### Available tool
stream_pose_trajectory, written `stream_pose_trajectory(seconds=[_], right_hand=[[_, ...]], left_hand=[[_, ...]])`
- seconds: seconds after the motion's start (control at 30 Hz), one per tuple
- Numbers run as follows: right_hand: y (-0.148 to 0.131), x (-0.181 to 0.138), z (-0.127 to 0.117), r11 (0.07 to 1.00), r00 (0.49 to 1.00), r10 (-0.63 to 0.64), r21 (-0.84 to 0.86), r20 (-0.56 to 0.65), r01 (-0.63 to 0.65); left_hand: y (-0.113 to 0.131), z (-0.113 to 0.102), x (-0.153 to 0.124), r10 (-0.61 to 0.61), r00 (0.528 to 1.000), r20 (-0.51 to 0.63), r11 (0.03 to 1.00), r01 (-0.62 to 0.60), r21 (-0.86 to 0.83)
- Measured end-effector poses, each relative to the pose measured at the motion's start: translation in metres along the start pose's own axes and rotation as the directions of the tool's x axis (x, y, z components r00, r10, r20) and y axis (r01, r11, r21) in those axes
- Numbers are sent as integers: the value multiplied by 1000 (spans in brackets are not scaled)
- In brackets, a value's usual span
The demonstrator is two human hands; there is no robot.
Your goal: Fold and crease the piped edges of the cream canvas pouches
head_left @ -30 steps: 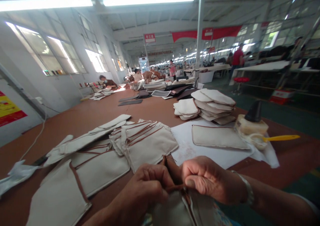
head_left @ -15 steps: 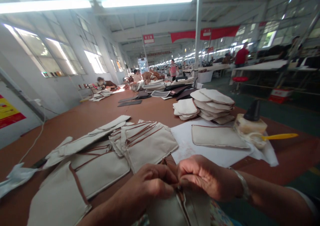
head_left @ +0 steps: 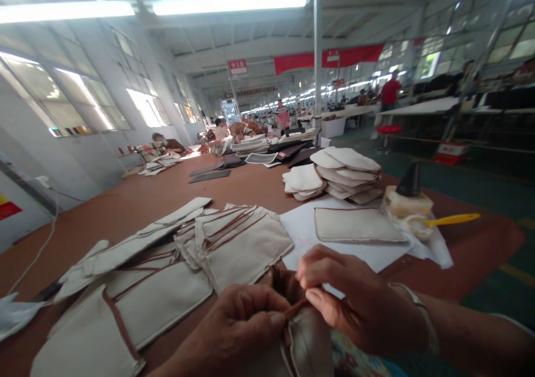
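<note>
so the left hand point(head_left: 251, 324) has its grip pinched closed on the brown trim point(head_left: 297, 309) of a beige piece point(head_left: 313, 338), and the right hand's point(head_left: 351, 299) grip is nearly closed on that same edge, thumb close to fingers. piece is low, at the near edge of the brown tabletop point(head_left: 163, 185). yellow-handled brush point(head_left: 453, 219) lies off to the right.

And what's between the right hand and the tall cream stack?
A cream panel on white paper lies between the right hand and the stack in the head view.
</note>
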State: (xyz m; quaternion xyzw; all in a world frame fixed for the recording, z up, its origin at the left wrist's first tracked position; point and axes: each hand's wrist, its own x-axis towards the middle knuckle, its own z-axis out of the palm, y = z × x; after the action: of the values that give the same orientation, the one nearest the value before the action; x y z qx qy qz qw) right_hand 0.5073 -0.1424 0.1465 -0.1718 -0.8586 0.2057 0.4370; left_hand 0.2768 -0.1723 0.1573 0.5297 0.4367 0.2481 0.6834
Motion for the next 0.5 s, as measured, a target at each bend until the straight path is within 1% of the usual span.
stream_pose_trajectory(seconds=[0.03,0.07,0.13,0.17,0.23,0.37,0.43,0.5], right_hand=[[-2,-2,0,990,995,-92,-109,-26,88],[-4,-4,-1,969,988,-155,-196,-20,148],[-4,-8,-2,926,975,-218,-308,35,218],[-4,-9,-2,913,971,-230,-331,67,239],[-2,-12,-1,909,967,-229,-330,113,254],[-3,-10,0,919,965,-230,-296,129,259],[-7,-7,-2,924,965,-205,-294,162,245],[-12,-3,-5,930,963,-165,-291,213,224]], left_hand=[[0,2,0,-10,1000,-13,1000,9,-26],[1,4,0,-16,999,-37,999,14,-46],[1,8,-1,-13,995,-95,997,6,-71],[2,10,-1,-5,993,-119,997,-5,-77],[2,13,-2,13,990,-144,997,-24,-75],[5,17,-5,-10,989,-146,998,2,-58],[5,16,-7,3,991,-134,1000,-6,-19],[5,15,-8,26,993,-119,998,-19,58]])
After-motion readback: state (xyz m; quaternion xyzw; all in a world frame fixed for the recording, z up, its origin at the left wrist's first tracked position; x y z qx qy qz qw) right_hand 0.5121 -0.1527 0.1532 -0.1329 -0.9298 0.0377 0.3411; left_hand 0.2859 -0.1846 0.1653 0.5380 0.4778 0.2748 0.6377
